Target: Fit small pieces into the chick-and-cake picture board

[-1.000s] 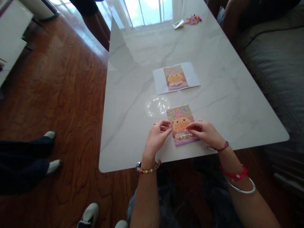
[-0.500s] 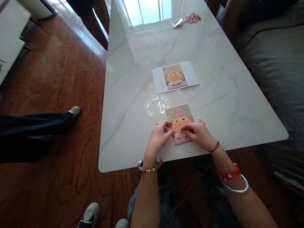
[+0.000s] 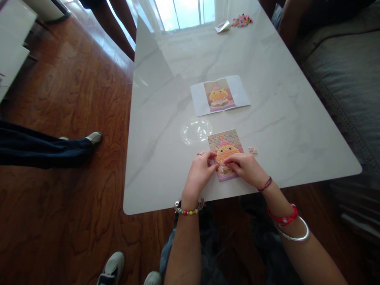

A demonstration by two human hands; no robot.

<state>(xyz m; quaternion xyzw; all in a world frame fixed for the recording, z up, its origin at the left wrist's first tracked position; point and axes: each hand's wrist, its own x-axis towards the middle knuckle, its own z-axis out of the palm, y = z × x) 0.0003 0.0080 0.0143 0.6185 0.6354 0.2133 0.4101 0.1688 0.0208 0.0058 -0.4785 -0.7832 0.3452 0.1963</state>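
A jigsaw puzzle (image 3: 227,139) of a yellow character in a pink party hat lies near the table's front edge, made of many small pieces. At its left edge, my left hand (image 3: 202,170) has its fingers curled towards the thumb; something pale shows between them, too small to make out. My right hand (image 3: 246,168) reaches over the lower part of the puzzle, its thumb and fingertips pinched on what looks like a small puzzle piece. Both hands partly cover the picture. Just right of the puzzle, a few loose pieces (image 3: 253,150) lie together.
Beyond the puzzle, a creased paper sheet (image 3: 242,93) shows the same picture. Farther back on the marble-patterned table (image 3: 166,158) are a folded paper (image 3: 222,27) and a pile of colourful bits (image 3: 242,20). A sofa (image 3: 344,67) stands at right; another person's legs (image 3: 53,148) are at left.
My right fingertips have shifted slightly left over the puzzle. The loose pieces at its right show more fully. My left hand has barely moved.
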